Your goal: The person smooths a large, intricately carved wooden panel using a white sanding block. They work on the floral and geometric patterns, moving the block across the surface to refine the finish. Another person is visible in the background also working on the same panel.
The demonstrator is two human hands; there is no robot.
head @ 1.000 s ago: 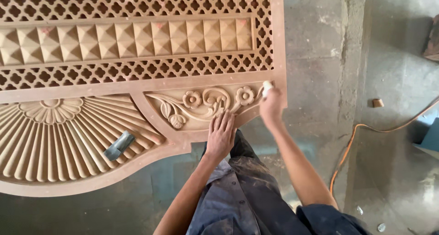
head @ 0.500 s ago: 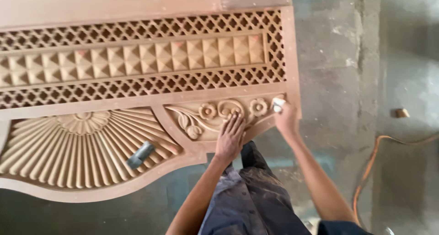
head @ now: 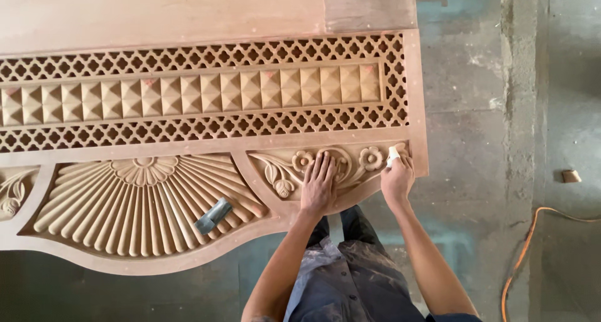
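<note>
The carved panel (head: pixel 206 140) is bare, matt, reddish-brown wood, smooth on its ribs and pyramids and dusty along the lattice. The small block (head: pixel 213 215) lying on it looks dull grey, perhaps metal. The floor (head: pixel 476 109) is rough, stained concrete, and the cable (head: pixel 526 247) is glossy orange plastic.

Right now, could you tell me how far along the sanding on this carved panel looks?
Carving looks finished across the panel. In hand: left hand steadies the flower carving; right hand rubs a small white piece near the right corner. How much remains unsanded can't be judged.
</note>
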